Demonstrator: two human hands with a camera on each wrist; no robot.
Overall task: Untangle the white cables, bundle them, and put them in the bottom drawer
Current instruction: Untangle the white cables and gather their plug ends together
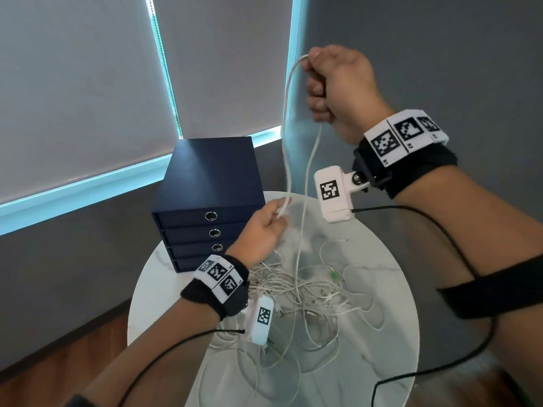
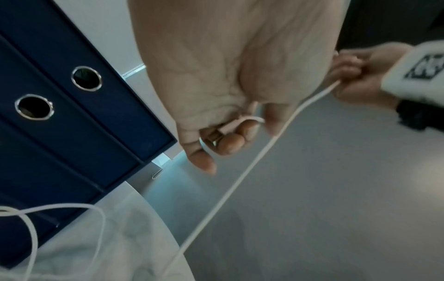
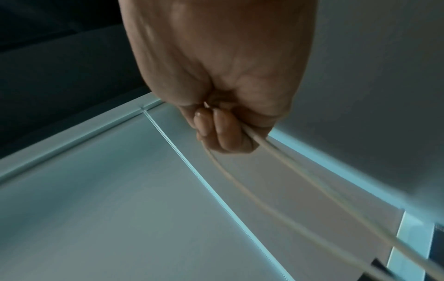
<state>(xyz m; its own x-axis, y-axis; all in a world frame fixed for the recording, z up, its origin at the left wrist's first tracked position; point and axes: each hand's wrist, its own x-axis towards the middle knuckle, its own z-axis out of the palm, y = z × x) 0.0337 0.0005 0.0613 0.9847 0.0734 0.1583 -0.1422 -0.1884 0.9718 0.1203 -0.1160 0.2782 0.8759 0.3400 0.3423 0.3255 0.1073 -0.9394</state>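
right hand point(image 1: 338, 89) is raised high at the right, fist curled round a white cable point(image 1: 286, 136) looped over it. left hand point(image 1: 261, 233) lower down pinches the same cable's end. tangled cables point(image 1: 305, 289) lie on the round table point(image 1: 390, 333); the drawer unit point(image 1: 205, 201) stands far left, drawers closed.

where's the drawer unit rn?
Head view: the drawer unit stands at the table's far left edge, under the blinds, just beyond the left hand; all drawers closed.
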